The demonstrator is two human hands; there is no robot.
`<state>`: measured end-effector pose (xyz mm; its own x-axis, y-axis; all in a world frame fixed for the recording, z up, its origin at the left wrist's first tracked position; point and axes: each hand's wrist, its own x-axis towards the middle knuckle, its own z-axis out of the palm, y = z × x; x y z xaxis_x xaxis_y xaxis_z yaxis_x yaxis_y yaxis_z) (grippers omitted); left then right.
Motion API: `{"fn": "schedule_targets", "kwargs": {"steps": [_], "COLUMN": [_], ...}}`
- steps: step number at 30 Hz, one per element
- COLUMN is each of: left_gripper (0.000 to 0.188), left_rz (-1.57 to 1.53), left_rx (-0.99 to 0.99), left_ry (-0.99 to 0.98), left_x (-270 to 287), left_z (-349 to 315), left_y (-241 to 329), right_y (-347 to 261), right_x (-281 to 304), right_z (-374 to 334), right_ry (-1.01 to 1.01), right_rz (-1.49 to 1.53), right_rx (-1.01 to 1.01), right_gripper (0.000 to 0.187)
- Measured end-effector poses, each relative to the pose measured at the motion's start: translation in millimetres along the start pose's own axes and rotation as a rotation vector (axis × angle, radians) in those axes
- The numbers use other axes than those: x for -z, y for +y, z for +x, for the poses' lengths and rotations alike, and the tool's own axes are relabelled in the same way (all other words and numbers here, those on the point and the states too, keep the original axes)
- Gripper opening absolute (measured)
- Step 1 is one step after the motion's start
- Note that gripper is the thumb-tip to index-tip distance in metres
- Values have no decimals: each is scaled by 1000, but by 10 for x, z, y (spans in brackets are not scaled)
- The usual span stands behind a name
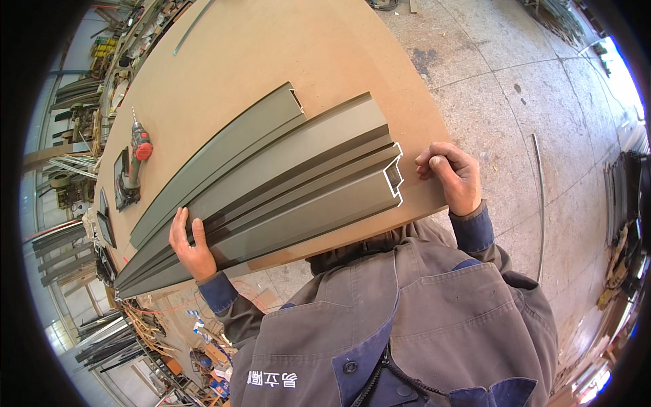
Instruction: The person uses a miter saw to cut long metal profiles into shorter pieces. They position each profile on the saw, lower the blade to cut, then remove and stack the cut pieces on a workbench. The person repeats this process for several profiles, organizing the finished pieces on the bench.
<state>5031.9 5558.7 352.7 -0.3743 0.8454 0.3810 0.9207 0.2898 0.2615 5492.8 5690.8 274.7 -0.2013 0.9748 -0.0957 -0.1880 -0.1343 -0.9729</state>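
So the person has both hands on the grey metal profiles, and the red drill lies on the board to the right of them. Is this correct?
Not quite: in the head view the red drill lies to the left of the grey metal profiles, not the right. The left hand does grip them; the right hand is at their end, on the board.

Profiles: long grey-green metal profiles (pixel 285 183) lay side by side on the brown board.
Count: perhaps three.
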Motion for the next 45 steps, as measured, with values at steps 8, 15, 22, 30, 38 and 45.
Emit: {"fn": "schedule_targets", "kwargs": {"steps": [8, 15, 22, 30, 38, 45], "left_gripper": [37, 36, 35, 34, 32, 31], "left_rz": [-18, -19, -31, -26, -59, -61], "left_rx": [9, 16, 27, 24, 39, 36], "left_ry": [10, 25, 27, 43, 61, 64], "left_x": [-23, -12, -4, -11, -4, -21], "left_z": [-8, -17, -2, -12, 6, -3], "left_y": [-3, -17, -8, -4, 9, -23], "right_y": [-37, -50, -34, -11, 20, 12], "right_x": [-24, -48, -57, -55, -38, -49], "right_z": [-4, 0, -8, -6, 1, -6], "right_ry": [17, 25, 32, 36, 34, 42], "right_rz": [-18, -28, -36, -18, -23, -30], "right_rx": [-1, 0, 3, -11, 11, 0], "right_gripper": [18, 18, 18, 18, 19, 19]}}
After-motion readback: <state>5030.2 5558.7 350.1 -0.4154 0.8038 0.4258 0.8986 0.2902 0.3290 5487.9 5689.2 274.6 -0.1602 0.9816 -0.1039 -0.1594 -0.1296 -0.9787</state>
